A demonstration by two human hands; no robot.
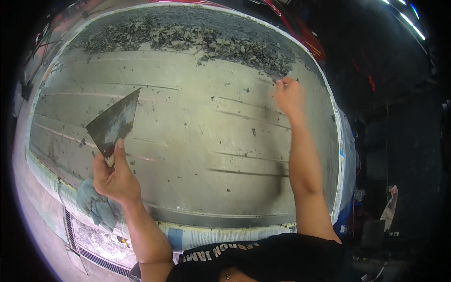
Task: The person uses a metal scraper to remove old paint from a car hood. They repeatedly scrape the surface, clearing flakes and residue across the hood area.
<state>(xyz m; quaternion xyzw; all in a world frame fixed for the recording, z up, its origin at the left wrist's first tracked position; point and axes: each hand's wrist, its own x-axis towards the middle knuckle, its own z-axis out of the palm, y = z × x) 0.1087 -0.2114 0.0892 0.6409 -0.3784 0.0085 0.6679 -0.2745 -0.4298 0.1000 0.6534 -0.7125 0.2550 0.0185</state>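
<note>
Two hands are working over the grey ribbed panel (197,141): the left hand (115,176) is gripping a scraper (115,123) and a rag (96,204) at its near edge, the right hand (289,96) is pinching at the scraped flakes (197,40) piling along its far side.

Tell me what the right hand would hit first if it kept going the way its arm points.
The right hand already sits at the edge of the band of scraped flakes on the ribbed panel. Going on, it would probably meet those flakes first, though its height above them is unclear.
</note>
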